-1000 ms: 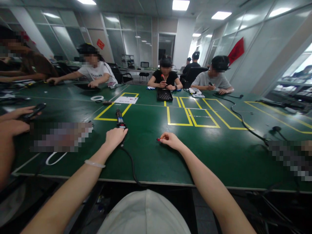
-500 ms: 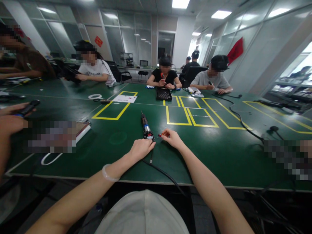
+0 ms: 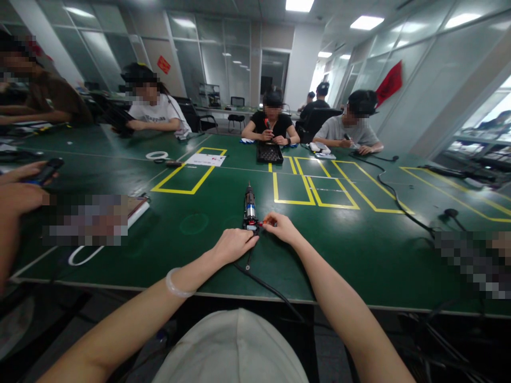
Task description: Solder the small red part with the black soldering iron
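Observation:
My left hand [image 3: 235,244] is closed around the rear end of a black corded tool [image 3: 250,208] that lies on the green table [image 3: 223,266], its tip pointing away from me. Its black cable [image 3: 263,284] runs back off the near table edge. My right hand [image 3: 280,226] pinches a small red part [image 3: 262,223] and holds it against the tool's side, just right of my left hand. A pale bangle sits on my left wrist.
Yellow taped rectangles [image 3: 311,189] mark the table. Farther off lie a black tray [image 3: 269,153], a white paper [image 3: 206,159] and a tape roll [image 3: 156,155]. Another cable [image 3: 395,199] snakes at right. Several people sit around the table; a neighbour's hand [image 3: 24,183] holds a black device at left.
My left hand dragged the tool from the left toward the middle and turned it straight ahead. My right hand brought the red part up to touch it.

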